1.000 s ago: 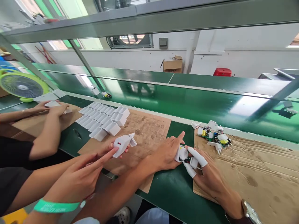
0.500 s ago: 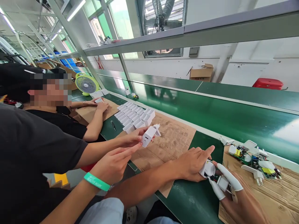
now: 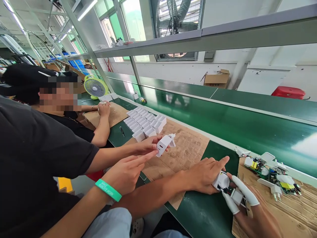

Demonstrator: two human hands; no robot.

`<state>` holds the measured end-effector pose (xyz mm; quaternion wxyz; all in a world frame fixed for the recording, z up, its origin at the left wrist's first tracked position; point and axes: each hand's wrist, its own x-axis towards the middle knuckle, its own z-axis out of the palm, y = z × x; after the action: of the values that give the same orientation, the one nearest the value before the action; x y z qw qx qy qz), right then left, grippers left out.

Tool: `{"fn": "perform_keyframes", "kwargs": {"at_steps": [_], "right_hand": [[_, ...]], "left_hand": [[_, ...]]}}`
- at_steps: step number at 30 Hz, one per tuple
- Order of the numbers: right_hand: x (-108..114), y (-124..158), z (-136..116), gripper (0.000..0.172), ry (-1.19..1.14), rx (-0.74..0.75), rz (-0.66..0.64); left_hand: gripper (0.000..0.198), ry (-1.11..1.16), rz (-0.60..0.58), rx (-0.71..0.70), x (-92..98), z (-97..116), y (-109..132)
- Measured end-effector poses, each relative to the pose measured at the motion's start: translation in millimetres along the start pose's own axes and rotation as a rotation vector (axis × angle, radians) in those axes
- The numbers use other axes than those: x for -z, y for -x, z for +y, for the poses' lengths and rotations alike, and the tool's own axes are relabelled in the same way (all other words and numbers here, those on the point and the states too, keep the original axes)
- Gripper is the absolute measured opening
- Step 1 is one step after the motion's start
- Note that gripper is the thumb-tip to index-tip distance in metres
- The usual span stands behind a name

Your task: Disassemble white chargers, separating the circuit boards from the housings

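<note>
My left hand (image 3: 204,174) is closed around a white charger shell (image 3: 221,180), its index finger stretched out over the top. Wearing white finger cots, my right hand (image 3: 250,208) pinches a small white part (image 3: 237,195) joined to the shell by red and black wires. Both hands meet over the green bench (image 3: 203,211) at the edge of a cardboard sheet (image 3: 297,211). A pile of circuit boards and plug parts (image 3: 268,168) lies just beyond my right hand.
A co-worker on my left holds a white charger (image 3: 164,143) over another cardboard sheet (image 3: 188,148); the other hand (image 3: 126,173) wears a green wristband. Rows of white shells (image 3: 145,124) stand behind. A second person works farther left by a green fan (image 3: 95,87). A green conveyor (image 3: 223,115) runs along the back.
The view swung up and left, bringing the co-workers into sight, then steadied. My hands kept their grip on the shell and the wired part. The co-worker's charger stayed held.
</note>
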<state>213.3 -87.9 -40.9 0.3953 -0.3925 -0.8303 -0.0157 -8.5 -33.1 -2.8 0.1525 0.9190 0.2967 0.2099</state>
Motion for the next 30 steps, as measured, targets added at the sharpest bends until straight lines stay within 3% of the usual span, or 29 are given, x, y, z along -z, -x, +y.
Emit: {"fn": "perform_keyframes", "kwargs": {"at_steps": [6, 13, 19, 23, 30], "right_hand": [[1.1, -3.4, -9.2, 0.058, -0.048, -0.097, -0.016], [14.2, -24.4, -21.6, 0.065, -0.096, -0.099, -0.057], [21.7, -18.1, -17.3, 0.063, -0.112, -0.090, -0.002], [24.3, -11.6, -11.4, 0.060, -0.111, -0.089, 0.018], [30.3, -18.6, -14.2, 0.058, -0.060, -0.030, 0.079]], "left_hand": [[0.102, -0.008, 0.075, -0.039, 2.7, 0.3, -0.8], [0.103, 0.068, 0.093, -0.060, 1.9, -4.4, -1.3], [0.123, 0.240, 0.030, -0.004, -9.2, -9.9, 0.1], [0.140, 0.314, -0.001, 0.120, -13.3, -12.6, -2.7], [0.144, 0.502, -0.015, 0.167, -0.8, -13.1, -1.0]]}}
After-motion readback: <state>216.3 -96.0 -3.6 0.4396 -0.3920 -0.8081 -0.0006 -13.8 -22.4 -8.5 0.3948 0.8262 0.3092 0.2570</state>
